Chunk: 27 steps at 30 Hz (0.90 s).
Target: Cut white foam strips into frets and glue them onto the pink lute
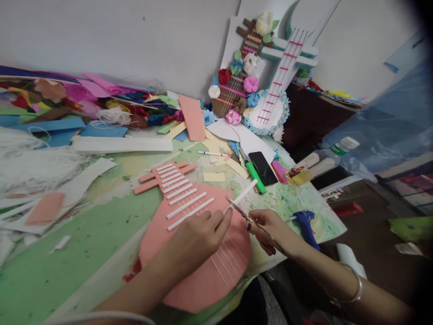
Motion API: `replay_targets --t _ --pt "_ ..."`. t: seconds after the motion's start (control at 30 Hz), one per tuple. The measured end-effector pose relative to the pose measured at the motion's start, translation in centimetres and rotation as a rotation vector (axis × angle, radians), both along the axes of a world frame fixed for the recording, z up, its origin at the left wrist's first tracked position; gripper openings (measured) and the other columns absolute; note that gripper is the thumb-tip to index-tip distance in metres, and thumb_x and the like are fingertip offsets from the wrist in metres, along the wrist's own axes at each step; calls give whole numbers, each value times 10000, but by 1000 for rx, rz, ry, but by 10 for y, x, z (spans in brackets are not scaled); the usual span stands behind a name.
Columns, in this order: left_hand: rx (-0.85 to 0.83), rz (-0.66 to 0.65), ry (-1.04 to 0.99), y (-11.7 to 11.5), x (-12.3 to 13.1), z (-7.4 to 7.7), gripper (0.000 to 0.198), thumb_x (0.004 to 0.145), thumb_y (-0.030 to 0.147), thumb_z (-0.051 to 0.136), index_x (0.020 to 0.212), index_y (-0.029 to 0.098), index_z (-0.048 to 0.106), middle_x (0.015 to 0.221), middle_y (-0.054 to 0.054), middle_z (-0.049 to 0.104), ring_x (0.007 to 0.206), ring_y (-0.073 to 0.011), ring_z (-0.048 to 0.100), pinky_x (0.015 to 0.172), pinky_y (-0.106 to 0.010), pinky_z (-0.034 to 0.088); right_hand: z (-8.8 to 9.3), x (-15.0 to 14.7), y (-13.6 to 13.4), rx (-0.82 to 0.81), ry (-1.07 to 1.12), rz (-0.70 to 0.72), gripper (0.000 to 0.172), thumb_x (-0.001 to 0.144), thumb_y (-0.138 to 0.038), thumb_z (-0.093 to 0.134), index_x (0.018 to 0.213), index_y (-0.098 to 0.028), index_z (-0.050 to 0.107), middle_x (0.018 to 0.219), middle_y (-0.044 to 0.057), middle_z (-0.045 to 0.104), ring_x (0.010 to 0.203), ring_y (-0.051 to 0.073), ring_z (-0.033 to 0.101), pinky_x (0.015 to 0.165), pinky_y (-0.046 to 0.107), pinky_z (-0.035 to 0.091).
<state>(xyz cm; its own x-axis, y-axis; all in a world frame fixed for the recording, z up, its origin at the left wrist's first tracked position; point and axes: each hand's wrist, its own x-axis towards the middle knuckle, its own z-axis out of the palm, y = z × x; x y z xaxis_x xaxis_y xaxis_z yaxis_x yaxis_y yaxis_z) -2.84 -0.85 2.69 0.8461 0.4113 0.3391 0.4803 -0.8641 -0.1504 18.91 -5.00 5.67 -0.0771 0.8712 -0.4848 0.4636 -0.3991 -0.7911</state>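
Note:
A pink paper lute point(192, 289) lies on the table before me, with white strings and several white strips point(180, 194) set across its neck and upper body. Over it, my left hand point(203, 234) pinches one end of a loose white strip point(246, 192). My right hand point(265, 230) grips a pair of scissors point(238, 208) by the handles. Their blades meet the white strip just beyond my left fingertips. Whether the blades have cut through it, I cannot tell.
Behind the lute lie a black phone point(263, 168), a green cutter point(256, 178) and a pen point(212, 154). A blue glue gun point(307, 229) rests at the right edge. Two decorated paper instruments point(270, 101) lean on the wall. White string point(30, 164) and paper scraps point(191, 118) cover the left and back.

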Motion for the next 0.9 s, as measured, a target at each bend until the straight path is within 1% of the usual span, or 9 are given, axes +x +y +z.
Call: replay_targets --t 0.1,0.2,0.47,0.57,0.63,0.73,0.83,0.9 --pt "4 5 8 0 -1 -1 441 842 28 369 1282 62 375 785 -40 541 653 -153 544 462 -254 392 -2 0 2 -24 24 -15 484 693 -622 603 596 -207 373 315 -106 351 232 65 356 250 159 207" --pt "2 10 15 1 -1 -2 446 847 26 351 1290 70 365 793 -45 543 664 -150 543 475 -250 398 -2 1 3 -45 6 -6 477 692 -619 603 598 -206 385 291 -106 350 220 65 348 245 155 183" --pt "-23 5 15 3 -1 -4 451 842 31 374 1292 60 369 795 -42 540 655 -152 549 467 -257 401 -7 0 2 -108 -96 -40 468 683 -619 598 589 -211 389 283 -100 372 209 86 385 226 159 205" --pt "-21 2 7 4 0 -5 464 837 35 399 1300 62 372 792 -38 537 644 -155 550 450 -258 388 -3 3 6 -64 -128 -46 456 691 -608 592 584 -213 391 295 -83 406 231 106 430 240 169 221" --pt "-24 6 1 4 0 -6 472 830 26 411 1298 77 382 785 -34 537 635 -153 549 445 -253 382 0 10 14 35 -230 -66 437 713 -592 576 584 -212 404 315 -62 445 257 112 456 275 181 252" --pt "-44 33 -26 5 1 -8 452 839 38 429 1285 105 405 765 -28 537 624 -159 547 449 -252 391 1 24 28 204 -516 -69 384 747 -534 566 596 -206 435 369 -36 507 328 118 500 380 206 323" --pt "-149 52 -131 6 -6 -10 368 891 171 458 1253 112 435 772 -36 553 655 -175 563 490 -275 441 -7 37 38 295 -785 8 281 757 -439 573 630 -202 491 497 -1 592 486 155 579 493 235 346" --pt "-268 59 -261 4 -17 -13 355 905 248 464 1235 117 447 827 -53 577 726 -174 580 580 -291 488 -17 43 40 332 -896 59 188 764 -373 560 700 -196 552 595 22 634 573 178 598 534 253 344"
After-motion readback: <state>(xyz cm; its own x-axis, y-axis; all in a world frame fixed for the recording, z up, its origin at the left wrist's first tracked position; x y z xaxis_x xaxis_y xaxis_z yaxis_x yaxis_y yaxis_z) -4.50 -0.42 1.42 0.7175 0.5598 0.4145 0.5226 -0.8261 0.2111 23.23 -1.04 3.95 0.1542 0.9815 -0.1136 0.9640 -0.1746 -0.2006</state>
